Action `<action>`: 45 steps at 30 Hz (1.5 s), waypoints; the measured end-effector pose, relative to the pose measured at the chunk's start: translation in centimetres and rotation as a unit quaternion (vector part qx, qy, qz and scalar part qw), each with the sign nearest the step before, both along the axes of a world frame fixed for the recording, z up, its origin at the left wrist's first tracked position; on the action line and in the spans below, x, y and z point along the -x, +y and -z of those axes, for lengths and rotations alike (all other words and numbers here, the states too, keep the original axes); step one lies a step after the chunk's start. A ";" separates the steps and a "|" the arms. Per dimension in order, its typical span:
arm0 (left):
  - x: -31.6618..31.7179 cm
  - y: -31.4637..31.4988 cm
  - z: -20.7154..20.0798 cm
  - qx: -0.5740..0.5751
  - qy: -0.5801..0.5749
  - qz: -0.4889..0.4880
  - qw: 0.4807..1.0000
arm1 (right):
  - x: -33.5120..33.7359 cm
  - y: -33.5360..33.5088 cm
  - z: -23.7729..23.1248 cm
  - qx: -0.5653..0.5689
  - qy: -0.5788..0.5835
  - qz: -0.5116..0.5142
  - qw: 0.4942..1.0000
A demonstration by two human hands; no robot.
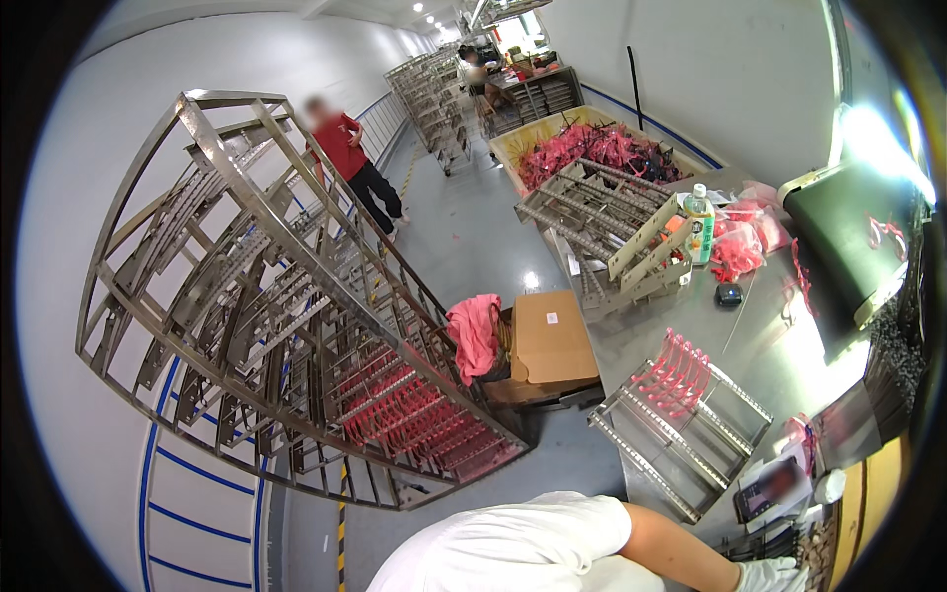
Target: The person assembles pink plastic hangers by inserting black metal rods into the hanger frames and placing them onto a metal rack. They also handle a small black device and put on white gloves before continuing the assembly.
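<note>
My left hand, in a white glove, reaches in at the bottom right, partly cut off by the lower edge. It lies beside a cluster of small dark metal parts, and whether its fingers grip anything cannot be made out. My right hand is out of view. Close by on the metal table rests a steel rack frame with notched bars, and a row of pink looped pieces hangs along one part of it. A phone-like device showing a picture sits near the hand, next to a small white round container.
A tall metal cart holding racks fills the left. Beside the table are a cardboard box and pink cloth. Stacked racks, a bottle and a bin rim lie beyond. A person in red stands in the aisle.
</note>
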State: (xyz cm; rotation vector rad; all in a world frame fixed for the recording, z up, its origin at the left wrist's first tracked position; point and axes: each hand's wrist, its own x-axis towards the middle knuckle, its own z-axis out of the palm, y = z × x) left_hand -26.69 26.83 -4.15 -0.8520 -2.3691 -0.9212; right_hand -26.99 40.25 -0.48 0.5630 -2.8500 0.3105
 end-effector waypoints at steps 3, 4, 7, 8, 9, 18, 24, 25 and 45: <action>0.2 -0.2 0.0 -0.004 0.000 -0.001 1.000 | -0.2 -0.4 -0.6 0.003 -0.009 0.002 1.000; 0.2 -0.3 0.0 -0.004 0.000 -0.002 1.000 | -0.2 -0.5 -0.7 0.004 -0.010 0.001 1.000; 0.3 -0.3 0.0 -0.007 0.000 -0.003 1.000 | -0.3 -0.8 -1.2 0.008 -0.015 0.002 1.000; 0.4 -0.3 -0.1 -0.007 0.001 -0.002 1.000 | -0.4 -0.9 -1.3 0.010 -0.015 0.002 1.000; 0.4 -0.3 -0.1 -0.008 0.001 -0.004 1.000 | -0.5 -1.1 -1.5 0.012 -0.016 0.002 1.000; 0.1 0.1 0.2 -0.016 0.009 -0.009 1.000 | -0.9 -1.3 -1.5 0.005 -0.033 0.009 0.999; 0.0 0.4 0.2 -0.019 0.005 -0.011 1.000 | -0.9 -1.5 -1.8 0.007 -0.031 0.009 0.999; -0.1 0.4 0.2 -0.021 0.005 -0.011 1.000 | -0.9 -1.5 -1.7 0.012 -0.031 0.007 0.999; -0.5 0.9 0.5 -0.017 -0.014 -0.002 1.000 | -1.1 -1.9 -2.6 0.035 -0.052 0.009 0.998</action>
